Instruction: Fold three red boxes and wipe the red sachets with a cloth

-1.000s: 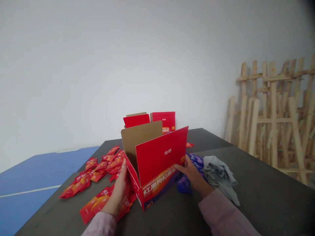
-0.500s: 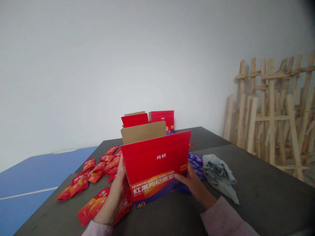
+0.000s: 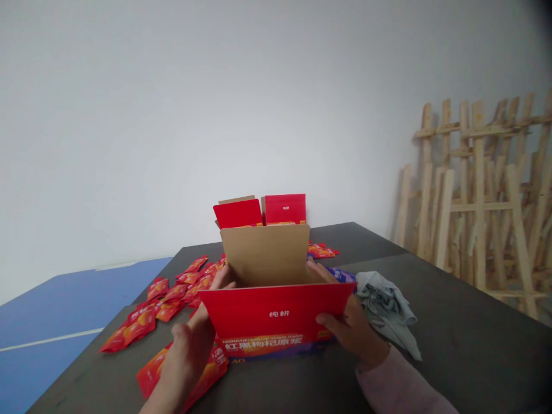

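Note:
A red cardboard box (image 3: 276,315) with a purple and orange lower front is in front of me, its top flaps raised and brown inside. My left hand (image 3: 196,330) grips its left end, fingers reaching round the side. On the right end my right hand (image 3: 351,328) holds it, thumb on the front panel and fingers behind. Red sachets (image 3: 149,368) lie beneath and beside my left forearm. Purple sachets (image 3: 342,276) are partly hidden behind the box near my right hand. The inside bottom of the box is out of sight.
Two more open red boxes (image 3: 284,208) stand at the table's far end. A pile of red sachets (image 3: 172,293) lies left, a few more (image 3: 321,250) at the back. A crumpled grey cloth (image 3: 386,310) is on the right. Wooden easels (image 3: 478,201) lean beyond the dark table (image 3: 466,345).
The box has come down and tipped so that its brown inside shows more. Both hands moved with it and keep their hold at its ends.

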`<act>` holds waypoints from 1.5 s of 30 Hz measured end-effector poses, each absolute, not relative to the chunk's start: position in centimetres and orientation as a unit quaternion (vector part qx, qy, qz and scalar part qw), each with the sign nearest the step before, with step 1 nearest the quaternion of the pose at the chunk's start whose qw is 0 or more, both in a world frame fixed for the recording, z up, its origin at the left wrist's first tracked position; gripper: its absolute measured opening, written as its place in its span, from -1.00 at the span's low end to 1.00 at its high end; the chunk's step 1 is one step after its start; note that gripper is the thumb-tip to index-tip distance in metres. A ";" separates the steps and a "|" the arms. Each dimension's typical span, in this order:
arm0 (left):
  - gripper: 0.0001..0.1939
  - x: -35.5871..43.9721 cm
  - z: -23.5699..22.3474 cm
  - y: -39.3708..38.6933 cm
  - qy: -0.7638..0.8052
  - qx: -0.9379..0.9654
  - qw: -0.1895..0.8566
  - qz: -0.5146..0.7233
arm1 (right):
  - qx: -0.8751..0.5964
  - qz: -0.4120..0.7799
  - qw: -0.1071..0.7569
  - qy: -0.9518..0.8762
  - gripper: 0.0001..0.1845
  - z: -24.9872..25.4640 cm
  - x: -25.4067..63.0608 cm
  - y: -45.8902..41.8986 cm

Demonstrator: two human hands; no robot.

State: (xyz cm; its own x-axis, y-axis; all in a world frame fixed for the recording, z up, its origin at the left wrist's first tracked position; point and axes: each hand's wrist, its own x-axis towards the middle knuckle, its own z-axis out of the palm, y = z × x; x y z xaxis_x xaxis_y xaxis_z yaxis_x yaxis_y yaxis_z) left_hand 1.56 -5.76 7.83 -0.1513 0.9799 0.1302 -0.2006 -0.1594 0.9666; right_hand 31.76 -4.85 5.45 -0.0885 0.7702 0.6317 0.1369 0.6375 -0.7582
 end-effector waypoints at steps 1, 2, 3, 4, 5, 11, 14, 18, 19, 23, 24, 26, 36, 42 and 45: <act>-0.35 1.0 7.6 -6.0 0.428 0.472 0.475 0.607 | -0.325 0.234 0.576 -0.713 -0.74 5.4 31.8 -5.1; -0.44 0.3 7.3 -6.3 0.410 0.525 0.459 0.588 | -0.316 0.205 0.565 -0.734 -0.75 5.3 31.8 -5.4; -0.55 -0.5 7.0 -6.4 0.396 0.588 0.435 0.555 | -0.304 0.176 0.550 -0.757 -0.76 5.2 31.8 -5.6; -0.70 -1.3 6.8 -6.5 0.396 0.634 0.404 0.527 | -0.293 0.145 0.535 -0.779 -0.79 4.9 31.8 -5.8; -0.82 -2.1 6.6 -6.6 0.390 0.670 0.378 0.505 | -0.283 0.111 0.519 -0.799 -0.81 4.7 31.8 -6.0; -0.86 -4.4 6.6 -6.7 0.296 0.808 0.283 0.424 | -0.208 -0.041 0.567 -0.796 -0.51 3.7 31.0 -6.2; -0.80 -3.8 7.3 -6.7 0.334 0.829 0.232 0.384 | -0.211 -0.048 0.578 -0.786 -0.48 4.2 30.6 -5.9; -0.68 -2.6 7.7 -6.0 0.404 0.824 0.151 0.369 | -0.258 -0.022 0.591 -0.764 -0.55 4.9 30.5 -5.2; -0.66 -2.5 7.6 -5.7 0.410 0.820 0.128 0.379 | -0.276 -0.024 0.596 -0.753 -0.59 5.0 30.5 -5.0; -0.71 -2.3 7.2 -4.8 0.393 0.820 0.024 0.415 | -0.329 -0.049 0.597 -0.730 -0.80 4.8 30.5 -4.3; -0.72 -2.4 7.1 -4.7 0.386 0.822 0.005 0.419 | -0.337 -0.051 0.596 -0.728 -0.80 4.7 30.5 -4.2; -0.71 -2.3 7.2 -4.6 0.381 0.824 -0.007 0.418 | -0.345 -0.044 0.596 -0.724 -0.81 4.4 30.5 -4.0; -0.67 -1.1 7.5 -4.1 0.428 0.794 0.030 0.429 | -0.377 0.075 0.604 -0.698 -0.30 3.6 31.5 -3.5; -0.68 -2.3 6.7 -3.6 0.455 0.780 0.041 0.428 | -0.365 0.080 0.593 -0.713 -0.57 3.5 31.6 -3.3; -0.67 -2.4 6.1 -3.7 0.458 0.771 0.058 0.438 | -0.363 0.095 0.600 -0.706 -0.50 3.5 31.2 -3.5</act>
State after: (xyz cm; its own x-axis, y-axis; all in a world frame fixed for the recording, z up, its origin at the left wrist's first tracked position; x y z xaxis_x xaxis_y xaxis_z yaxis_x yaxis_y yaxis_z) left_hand -2.43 -3.70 6.14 0.1964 0.7573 0.6229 0.6550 -0.5741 0.4914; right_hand 31.22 -3.50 3.54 -0.0159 0.6270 0.7789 0.3984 0.7184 -0.5702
